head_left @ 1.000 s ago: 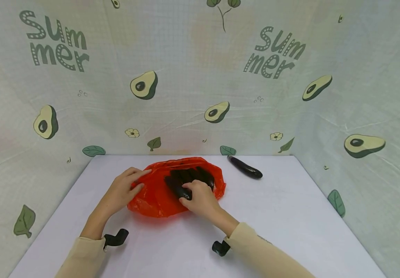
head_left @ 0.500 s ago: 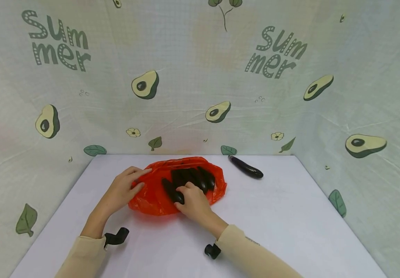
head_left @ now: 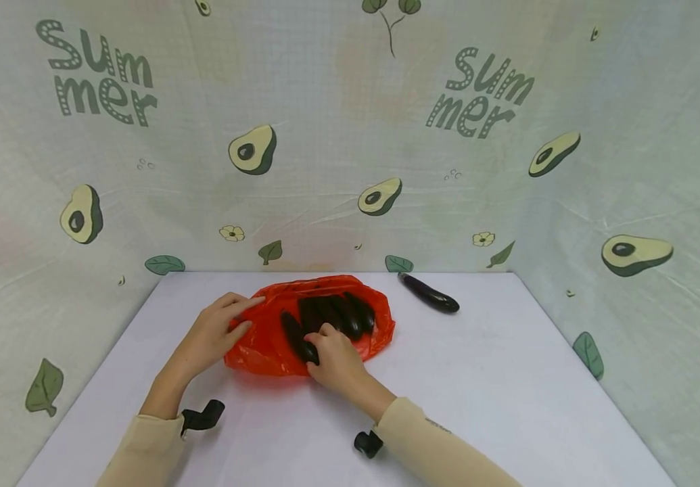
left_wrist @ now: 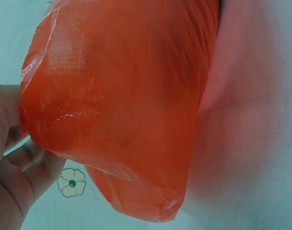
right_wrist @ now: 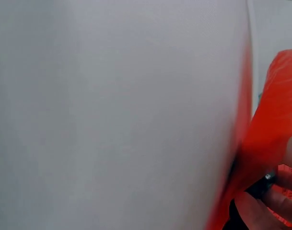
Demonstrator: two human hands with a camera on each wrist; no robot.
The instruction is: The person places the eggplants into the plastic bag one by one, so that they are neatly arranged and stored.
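A red plastic bag (head_left: 264,355) lies on its side on the white table, its mouth open and several dark eggplants (head_left: 350,318) lying side by side within. My right hand (head_left: 337,358) grips one eggplant (head_left: 293,331) by its near end, apart from the others and left of them. The right wrist view catches only part of that hand (right_wrist: 285,196) beside the red plastic. At the bag's left rim, my left hand (head_left: 216,331) touches the plastic with thumb and fingers spread. In the left wrist view the hand (left_wrist: 16,177) is partly behind the bag.
One more eggplant (head_left: 429,293) lies on the table (head_left: 477,379) to the right of the bag, near the back edge. A cloth (head_left: 319,88) printed with avocados and lettering hangs behind and at both sides.
My right hand has moved left and slightly nearer with the gripped eggplant, opening a gap between it and the others. The left hand has stayed at the bag's rim.
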